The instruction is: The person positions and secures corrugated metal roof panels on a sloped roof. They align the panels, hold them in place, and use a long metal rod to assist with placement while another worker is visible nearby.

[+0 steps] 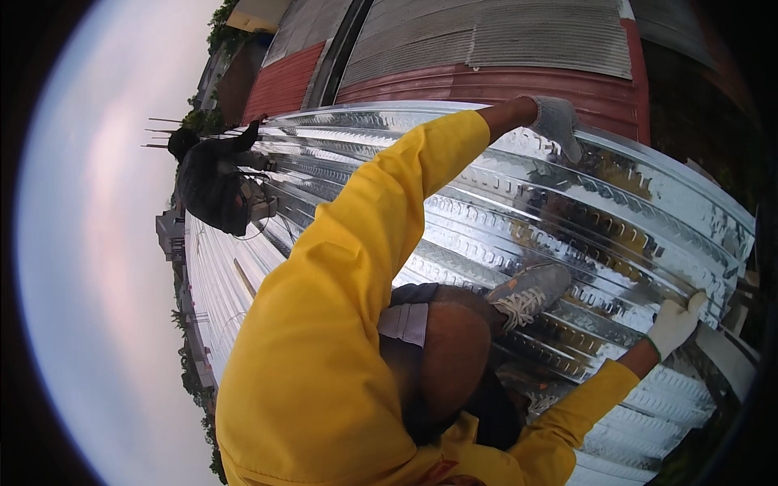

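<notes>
Under me lies shiny corrugated metal decking sheet (502,182), with long ribs and rows of embossed marks. My left hand (557,128), in a grey glove, is on the sheet's upper edge, its fingers bent down over it. My right hand (679,326), in a pale glove, is closed on a rib near the sheet's right end; the exact grip is partly hidden. Both arms wear yellow sleeves. My bent knee (456,344) and a grey laced shoe (531,293) are between the arms, the shoe standing on the ribs.
A co-worker in dark clothes (212,185) crouches on the decking at upper left, one hand at its edge. A curved pale strip (725,360) is beside my right hand. Red and grey corrugated roofs (535,53) extend beyond the upper edge. Thin rods (162,125) stick out behind the co-worker.
</notes>
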Tool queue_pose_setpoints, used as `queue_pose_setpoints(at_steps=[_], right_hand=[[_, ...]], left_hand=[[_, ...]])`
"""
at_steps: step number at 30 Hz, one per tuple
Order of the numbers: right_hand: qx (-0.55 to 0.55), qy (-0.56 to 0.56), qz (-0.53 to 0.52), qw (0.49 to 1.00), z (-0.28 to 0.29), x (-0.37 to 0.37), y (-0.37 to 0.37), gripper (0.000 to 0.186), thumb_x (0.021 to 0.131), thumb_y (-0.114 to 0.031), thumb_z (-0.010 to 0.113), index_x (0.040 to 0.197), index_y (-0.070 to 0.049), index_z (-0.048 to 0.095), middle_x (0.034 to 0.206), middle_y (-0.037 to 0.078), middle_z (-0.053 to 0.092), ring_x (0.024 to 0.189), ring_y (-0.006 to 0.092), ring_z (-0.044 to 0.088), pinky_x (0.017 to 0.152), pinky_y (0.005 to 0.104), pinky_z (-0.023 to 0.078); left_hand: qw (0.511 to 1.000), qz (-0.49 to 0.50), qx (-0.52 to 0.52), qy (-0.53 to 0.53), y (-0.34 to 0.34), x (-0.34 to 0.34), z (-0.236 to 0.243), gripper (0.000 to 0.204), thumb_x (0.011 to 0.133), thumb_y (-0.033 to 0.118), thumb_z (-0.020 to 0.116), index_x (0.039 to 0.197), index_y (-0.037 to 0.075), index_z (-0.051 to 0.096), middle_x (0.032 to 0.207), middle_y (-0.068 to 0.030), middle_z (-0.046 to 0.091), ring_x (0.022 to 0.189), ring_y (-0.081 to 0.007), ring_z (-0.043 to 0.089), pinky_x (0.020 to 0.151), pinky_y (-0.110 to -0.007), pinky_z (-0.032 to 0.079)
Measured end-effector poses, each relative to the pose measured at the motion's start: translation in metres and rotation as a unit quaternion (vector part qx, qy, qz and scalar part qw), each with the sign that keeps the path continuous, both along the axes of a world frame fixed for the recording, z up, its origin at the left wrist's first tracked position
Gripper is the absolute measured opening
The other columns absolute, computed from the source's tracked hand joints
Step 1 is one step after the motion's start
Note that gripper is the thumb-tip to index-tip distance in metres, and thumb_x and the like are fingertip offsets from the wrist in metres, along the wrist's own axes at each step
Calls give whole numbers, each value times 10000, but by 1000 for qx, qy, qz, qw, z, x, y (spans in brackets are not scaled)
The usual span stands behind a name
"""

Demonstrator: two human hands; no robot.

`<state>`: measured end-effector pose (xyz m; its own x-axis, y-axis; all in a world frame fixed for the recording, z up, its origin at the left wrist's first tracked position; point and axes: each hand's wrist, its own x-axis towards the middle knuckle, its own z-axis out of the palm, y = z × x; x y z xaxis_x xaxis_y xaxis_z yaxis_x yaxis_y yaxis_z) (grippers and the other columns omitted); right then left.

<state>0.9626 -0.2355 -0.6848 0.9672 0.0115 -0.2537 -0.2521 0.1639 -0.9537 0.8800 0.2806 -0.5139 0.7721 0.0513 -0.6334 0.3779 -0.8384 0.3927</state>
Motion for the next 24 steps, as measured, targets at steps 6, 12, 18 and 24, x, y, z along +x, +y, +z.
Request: queue_pose_setpoints(at_steps=[6, 12, 18, 24], right_hand=[[455, 23, 20, 890, 34, -1, 18, 392, 1165, -334, 543, 1347, 1, 636, 1424, 240, 630, 1355, 433, 579, 1222, 679, 386], [476, -64, -20, 877, 116, -18, 77, 519, 1108, -216, 662, 1594, -189, 481, 1543, 57, 577, 1405, 320, 552, 1170, 612, 460], [459, -70, -59, 884, 156, -21, 61, 523, 1099, -280, 675, 1571, -124, 515, 1540, 58, 602, 1412, 300, 571, 1203, 572, 450], [461, -45, -93, 881, 215, -36, 50, 628, 999, -319, 798, 1550, -129, 561, 1530, 56, 614, 1424, 301, 553, 1207, 551, 442]], left_hand=[[989, -9, 107, -106, -17, -22, 78, 605, 786, 609, 861, 972, 34, 848, 768, -92, 758, 681, -202, 713, 653, -380, 544], [976, 118, 135, -124, -40, -68, 153, 265, 778, 145, 858, 984, -20, 841, 862, -97, 820, 773, -118, 744, 741, -310, 585], [975, 89, 141, -148, -61, -78, 207, 239, 769, 134, 881, 919, -33, 800, 788, -87, 749, 680, -112, 647, 664, -340, 534], [966, -18, 186, -177, -74, -96, 273, 256, 765, 201, 936, 824, -2, 790, 750, -103, 664, 585, -206, 617, 589, -385, 493]])
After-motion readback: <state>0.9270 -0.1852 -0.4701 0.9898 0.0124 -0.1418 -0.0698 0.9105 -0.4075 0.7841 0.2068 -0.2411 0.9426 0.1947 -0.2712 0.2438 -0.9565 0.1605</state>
